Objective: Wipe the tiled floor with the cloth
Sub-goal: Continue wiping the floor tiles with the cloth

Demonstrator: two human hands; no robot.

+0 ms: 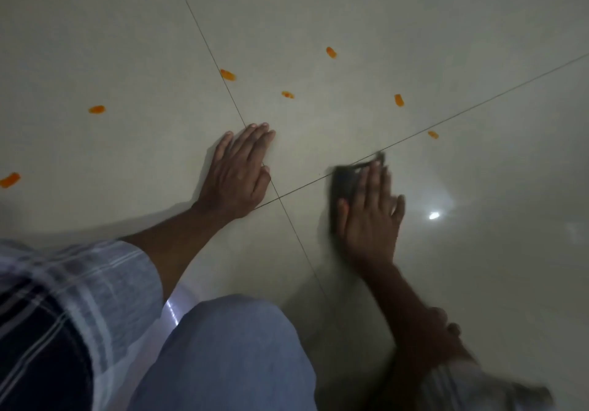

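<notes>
My right hand (369,206) lies flat on a dark cloth (345,182) and presses it against the pale tiled floor (318,21), right on a grout line. The cloth shows only at the fingertips and beside the thumb; the hand is blurred. My left hand (237,171) rests palm down on the floor, fingers together, near where two grout lines cross. Several orange smears dot the tiles beyond both hands, the nearest (432,134) just above and right of the cloth, another (287,94) ahead of my left hand.
My knee in light blue trousers (223,353) fills the bottom middle. A checked sleeve (79,299) covers my left arm at the lower left. A bright light reflection (434,215) shines on the floor right of the cloth.
</notes>
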